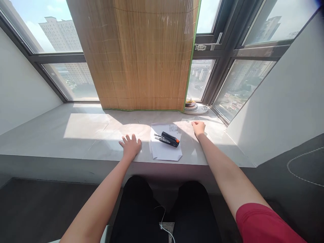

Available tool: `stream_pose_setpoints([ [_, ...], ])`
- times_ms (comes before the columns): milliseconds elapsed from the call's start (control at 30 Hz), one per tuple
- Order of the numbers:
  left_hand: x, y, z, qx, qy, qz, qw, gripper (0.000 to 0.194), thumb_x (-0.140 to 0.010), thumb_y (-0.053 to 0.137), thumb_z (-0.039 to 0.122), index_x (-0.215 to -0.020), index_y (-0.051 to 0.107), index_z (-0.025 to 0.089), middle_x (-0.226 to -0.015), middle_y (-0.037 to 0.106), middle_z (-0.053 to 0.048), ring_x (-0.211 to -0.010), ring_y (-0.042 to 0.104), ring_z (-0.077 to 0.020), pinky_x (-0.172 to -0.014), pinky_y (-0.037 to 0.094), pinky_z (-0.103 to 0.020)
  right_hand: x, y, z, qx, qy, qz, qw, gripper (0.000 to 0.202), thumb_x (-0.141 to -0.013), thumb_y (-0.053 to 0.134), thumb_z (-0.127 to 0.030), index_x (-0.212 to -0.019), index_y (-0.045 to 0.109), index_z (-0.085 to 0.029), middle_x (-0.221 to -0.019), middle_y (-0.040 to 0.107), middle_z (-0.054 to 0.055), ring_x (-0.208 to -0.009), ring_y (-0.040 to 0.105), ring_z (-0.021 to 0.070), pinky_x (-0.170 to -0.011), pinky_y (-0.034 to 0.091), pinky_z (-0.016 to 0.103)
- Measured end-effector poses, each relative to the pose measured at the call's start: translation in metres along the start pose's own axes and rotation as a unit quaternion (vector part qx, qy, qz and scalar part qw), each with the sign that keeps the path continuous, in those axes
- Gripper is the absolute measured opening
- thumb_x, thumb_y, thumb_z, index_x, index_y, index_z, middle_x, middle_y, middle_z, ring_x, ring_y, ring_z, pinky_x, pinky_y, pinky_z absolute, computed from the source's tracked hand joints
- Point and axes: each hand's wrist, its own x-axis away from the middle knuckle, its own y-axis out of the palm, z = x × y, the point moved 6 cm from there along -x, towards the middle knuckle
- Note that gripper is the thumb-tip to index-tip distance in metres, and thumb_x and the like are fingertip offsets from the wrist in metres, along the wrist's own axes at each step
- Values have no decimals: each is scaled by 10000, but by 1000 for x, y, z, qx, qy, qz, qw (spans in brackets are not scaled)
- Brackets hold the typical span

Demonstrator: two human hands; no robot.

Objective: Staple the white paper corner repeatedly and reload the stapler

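My left hand (130, 147) lies on the white windowsill (106, 152), palm down with its fingers spread, and holds nothing. Out to the right, my right hand (198, 127) is low over the sill with thumb and fingers drawn together in a pinch. Whatever is between those fingertips is too small to make out. A few tiny thin bits (187, 120) lie just left of them. Between my hands rests a stack of white paper (165, 153), with a black stapler (170, 139) with an orange tip on top. Slim silver-and-black pieces lie against the stapler's left side.
A bamboo blind (146, 60) with green edging hangs in front of the window, down to the sill. Round, flat stacked pieces (191, 106) sit behind its lower right corner. Dark window frames (222, 67) and a white wall (278, 101) border the right side. A white cable (164, 227) runs between my legs.
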Motion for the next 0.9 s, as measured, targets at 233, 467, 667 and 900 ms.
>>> stream_pose_setpoints([
  [233,-28,-1,4,10,-23,-23,999,546,-983,518,376,-1462,601,126,-1545,483,-359,-1468,411,-601,-1130,329,-773,92,11,-7,74,-149,-59,984,211,-964,550,-257,-1064,714,-169,-1300,719,208,-1274,624,349,-1144,446,474],
  [467,-101,-6,33,66,31,-17,997,361,-988,544,294,-1261,702,119,-1420,577,-322,-1416,526,-490,-1163,390,-633,107,16,-20,173,-174,-43,968,250,-1020,422,-245,-1102,645,-167,-1174,680,214,-1152,616,349,-1041,466,472],
  [667,-129,2,51,53,52,-19,997,432,-1023,508,270,-1413,643,145,-1516,584,-269,-1442,522,-435,-1179,393,-613,106,13,-20,176,-166,-48,969,176,-1025,428,-250,-1011,596,-196,-1121,672,168,-1096,611,307,-995,450,426],
  [900,-88,8,57,22,91,2,996,318,-1081,413,201,-1148,719,145,-1212,732,-207,-1238,659,-351,-1082,474,-482,108,9,-24,177,-156,-61,970,137,-1022,422,-234,-988,552,-207,-1135,666,151,-1123,606,293,-1009,420,410],
])
